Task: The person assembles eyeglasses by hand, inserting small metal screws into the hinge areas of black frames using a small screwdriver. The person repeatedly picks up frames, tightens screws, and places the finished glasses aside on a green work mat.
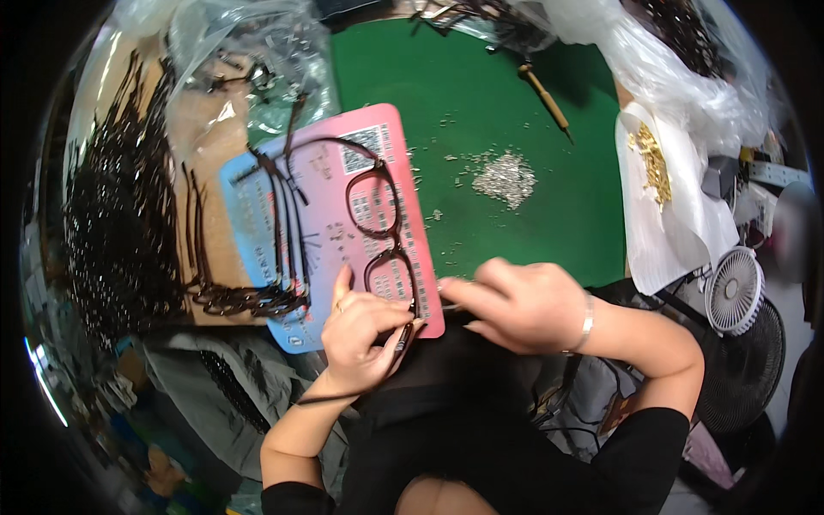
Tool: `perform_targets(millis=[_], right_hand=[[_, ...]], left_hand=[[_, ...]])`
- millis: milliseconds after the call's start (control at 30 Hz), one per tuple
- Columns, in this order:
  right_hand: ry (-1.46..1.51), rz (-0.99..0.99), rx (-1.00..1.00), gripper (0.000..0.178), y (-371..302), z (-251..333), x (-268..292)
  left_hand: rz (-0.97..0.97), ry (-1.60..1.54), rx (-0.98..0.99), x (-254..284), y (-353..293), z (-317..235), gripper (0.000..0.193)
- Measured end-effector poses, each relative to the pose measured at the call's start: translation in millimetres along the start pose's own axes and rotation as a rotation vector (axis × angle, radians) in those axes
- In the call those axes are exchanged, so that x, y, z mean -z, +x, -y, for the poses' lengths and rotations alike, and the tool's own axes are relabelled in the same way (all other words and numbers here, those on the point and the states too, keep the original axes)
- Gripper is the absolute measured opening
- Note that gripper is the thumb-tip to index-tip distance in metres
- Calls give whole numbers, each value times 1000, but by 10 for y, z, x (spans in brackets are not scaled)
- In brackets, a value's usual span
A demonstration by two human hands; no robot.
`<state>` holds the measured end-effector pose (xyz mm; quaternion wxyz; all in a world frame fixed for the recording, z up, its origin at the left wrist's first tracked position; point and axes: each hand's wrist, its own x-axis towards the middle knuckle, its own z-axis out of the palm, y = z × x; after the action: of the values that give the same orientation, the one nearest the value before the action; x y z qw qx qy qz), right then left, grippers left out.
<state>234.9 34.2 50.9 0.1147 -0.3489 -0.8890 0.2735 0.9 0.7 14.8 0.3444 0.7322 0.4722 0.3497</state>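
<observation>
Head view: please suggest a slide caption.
Left hand holding a dark eyeglass frame over a printed card, right hand close by, silvery pieces heaped beyond.

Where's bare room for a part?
Green mat between the plastic bag and tan-handled tool; also between the silver bits and white sheet. Crowded: the pink card, with glasses frame, dark temple pieces and left hand.

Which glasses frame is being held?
The dark-brown, round-rimmed glossy frame, held in the left hand; the other dark, slender-armed frames lie bunched to its left, untouched.
</observation>
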Motion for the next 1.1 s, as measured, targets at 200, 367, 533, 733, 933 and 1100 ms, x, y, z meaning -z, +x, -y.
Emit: perform_targets(millis=[200,367,533,733,933,1100], right_hand=[[35,-27,-124,43,129,-46,-99],[201,-20,-159,37,54,-166,-48],[109,3,-118,36,110,-136,-91],[114,16,-108,37,83,-109,5],[254,20,-274,38,-130,-146,197],[267,-23,-215,38,-62,-121,187]], left_hand=[[-147,-73,-85,457,318,-364,21],[-168,-67,386,1433,-438,-1090,14],[79,6,784,1159,-256,-870,17],[-38,681,258,757,146,-389,17],[55,835,183,589,168,-22,29],[-84,840,-35,664,1487,299,24]])
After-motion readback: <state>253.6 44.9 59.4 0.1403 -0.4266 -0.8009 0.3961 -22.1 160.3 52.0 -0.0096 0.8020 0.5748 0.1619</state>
